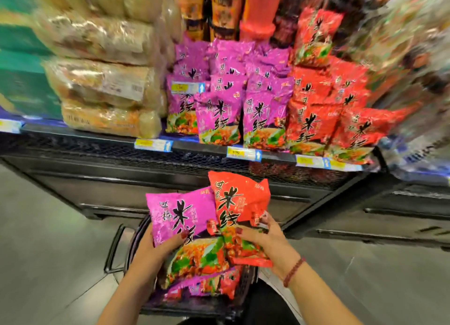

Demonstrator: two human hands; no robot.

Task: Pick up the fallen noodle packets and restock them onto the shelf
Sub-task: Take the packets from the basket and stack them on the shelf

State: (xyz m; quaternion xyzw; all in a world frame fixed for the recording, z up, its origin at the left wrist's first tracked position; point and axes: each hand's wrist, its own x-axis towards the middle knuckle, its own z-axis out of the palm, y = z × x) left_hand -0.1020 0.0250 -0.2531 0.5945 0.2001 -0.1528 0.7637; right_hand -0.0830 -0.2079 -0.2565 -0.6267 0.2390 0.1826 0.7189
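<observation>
My left hand [155,248] grips a purple noodle packet [181,215] by its lower left edge, thumb on its front. My right hand [265,242] grips a red noodle packet [239,200] by its lower right side. Both packets are held upright, side by side and overlapping, below the shelf edge [199,146]. Under them a black basket [246,283] holds more purple packets [207,283]. On the shelf stand rows of purple packets [219,115] in the middle and red packets [314,122] to their right.
Large clear bags of pale noodles [102,81] are stacked on the shelf's left part. Cup noodles [219,10] stand behind the packets. Price tags [243,153] line the shelf edge. Grey floor [48,227] lies to the left, a dark lower rack [389,215] to the right.
</observation>
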